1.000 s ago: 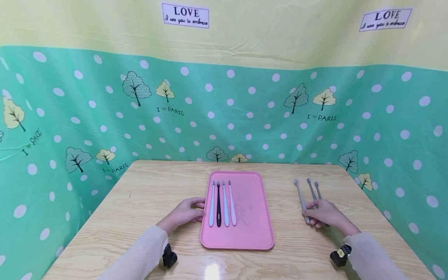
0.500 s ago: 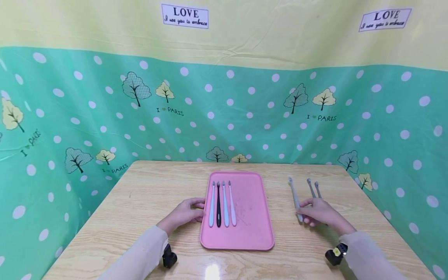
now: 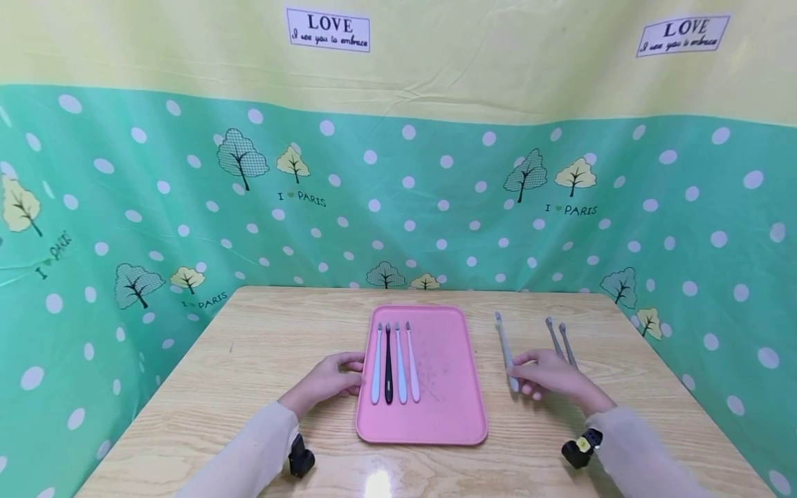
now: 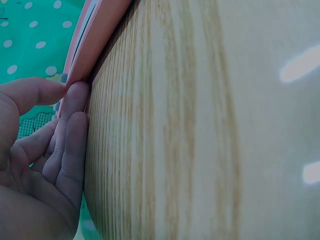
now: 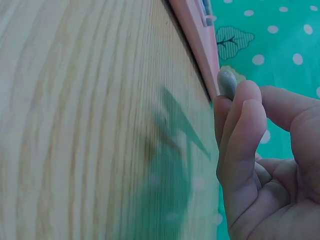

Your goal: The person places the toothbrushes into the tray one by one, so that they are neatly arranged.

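In the head view, my left hand (image 3: 333, 377) is at the left edge of a pink tray (image 3: 448, 415). The left wrist view shows its thumb and fingers pinching the tray's rim (image 4: 95, 45). My right hand (image 3: 548, 373) pinches the lower handle of a grey toothbrush (image 3: 506, 349), its head pointing away, just right of the tray. The rounded handle end (image 5: 227, 82) shows at the fingertips in the right wrist view. On the tray's left half lie several toothbrushes side by side: light blue (image 3: 376, 370), black (image 3: 389, 373), another light blue (image 3: 401, 373) and pink (image 3: 414, 373).
Two more grey toothbrushes (image 3: 554, 335) lie on the wooden table (image 3: 299, 318) beyond my right hand, their lower ends partly hidden by it. A green and yellow curtain (image 3: 398, 173) hangs behind the table and along its sides.
My right hand has moved left with the grey toothbrush, away from the two other grey ones and nearer the tray. The left hand and the tray have stayed in place.
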### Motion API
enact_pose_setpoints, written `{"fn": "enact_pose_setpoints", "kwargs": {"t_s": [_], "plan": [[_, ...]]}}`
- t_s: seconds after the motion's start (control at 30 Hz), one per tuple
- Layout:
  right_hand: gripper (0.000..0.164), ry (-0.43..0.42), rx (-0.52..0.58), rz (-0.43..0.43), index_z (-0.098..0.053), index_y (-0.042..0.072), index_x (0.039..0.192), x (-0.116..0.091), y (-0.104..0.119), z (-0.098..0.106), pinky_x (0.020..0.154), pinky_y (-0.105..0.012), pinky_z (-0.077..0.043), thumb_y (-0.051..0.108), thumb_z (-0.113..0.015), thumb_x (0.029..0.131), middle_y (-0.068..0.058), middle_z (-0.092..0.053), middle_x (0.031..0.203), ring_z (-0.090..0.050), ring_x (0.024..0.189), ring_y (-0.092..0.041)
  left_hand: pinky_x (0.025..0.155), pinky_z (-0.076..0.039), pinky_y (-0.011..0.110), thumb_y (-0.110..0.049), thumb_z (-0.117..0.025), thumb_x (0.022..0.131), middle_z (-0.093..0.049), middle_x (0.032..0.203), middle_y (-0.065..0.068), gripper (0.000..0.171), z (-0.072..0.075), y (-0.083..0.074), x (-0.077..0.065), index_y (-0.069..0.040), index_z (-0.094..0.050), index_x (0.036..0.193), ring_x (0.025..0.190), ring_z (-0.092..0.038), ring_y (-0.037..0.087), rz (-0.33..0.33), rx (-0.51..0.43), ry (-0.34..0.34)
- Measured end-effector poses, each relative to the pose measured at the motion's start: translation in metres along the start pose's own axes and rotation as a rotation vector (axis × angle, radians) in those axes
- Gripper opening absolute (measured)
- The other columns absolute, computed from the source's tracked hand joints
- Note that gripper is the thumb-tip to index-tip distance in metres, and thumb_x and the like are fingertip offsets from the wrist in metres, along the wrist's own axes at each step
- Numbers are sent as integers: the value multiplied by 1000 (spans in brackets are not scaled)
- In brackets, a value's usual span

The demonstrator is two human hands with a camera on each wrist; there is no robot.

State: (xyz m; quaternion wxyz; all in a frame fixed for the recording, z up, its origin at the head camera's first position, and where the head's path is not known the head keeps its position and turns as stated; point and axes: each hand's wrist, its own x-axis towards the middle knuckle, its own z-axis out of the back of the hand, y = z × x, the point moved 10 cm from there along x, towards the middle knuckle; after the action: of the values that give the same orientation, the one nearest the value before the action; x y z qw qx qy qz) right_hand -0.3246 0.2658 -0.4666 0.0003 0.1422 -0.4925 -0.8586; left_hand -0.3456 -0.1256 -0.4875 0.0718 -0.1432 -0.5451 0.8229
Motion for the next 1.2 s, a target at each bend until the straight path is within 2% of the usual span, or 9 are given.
{"fn": "enact_pose_setpoints", "kwargs": {"t_s": [0.6, 0.87, 1.07, 1.2], "plan": [[50, 142, 83, 60, -51, -14, 127, 12, 31, -46, 53, -21, -53, 21, -67, 96, -11, -66, 79, -59, 59, -9, 72, -58, 34, -17, -73, 89, -60, 116, 10, 61, 0, 4, 3, -2, -52, 144, 80, -69, 20, 8, -5, -15], [44, 195, 103, 73, -56, -11, 124, 19, 42, -67, 52, -20, -52, 20, -68, 95, -8, -67, 77, -59, 58, -8, 73, -59, 35, -17, -73, 89, -60, 116, 10, 62, 0, 4, 3, -2, -51, 145, 80, -69, 20, 4, -10, -12], [44, 197, 103, 70, -55, -11, 122, 22, 49, -78, 53, -22, -54, 19, -71, 94, -10, -68, 76, -62, 60, -10, 72, -58, 34, -17, -72, 89, -60, 116, 10, 62, 1, 4, 4, -2, -51, 145, 80, -69, 19, 6, 5, -14], [39, 197, 90, 68, -58, -9, 117, 24, 53, -86, 55, -23, -55, 19, -71, 93, -11, -69, 80, -65, 63, -12, 72, -58, 34, -17, -72, 89, -60, 116, 10, 61, 1, 5, 4, -2, -51, 145, 80, -69, 19, 11, 4, -15]]}}
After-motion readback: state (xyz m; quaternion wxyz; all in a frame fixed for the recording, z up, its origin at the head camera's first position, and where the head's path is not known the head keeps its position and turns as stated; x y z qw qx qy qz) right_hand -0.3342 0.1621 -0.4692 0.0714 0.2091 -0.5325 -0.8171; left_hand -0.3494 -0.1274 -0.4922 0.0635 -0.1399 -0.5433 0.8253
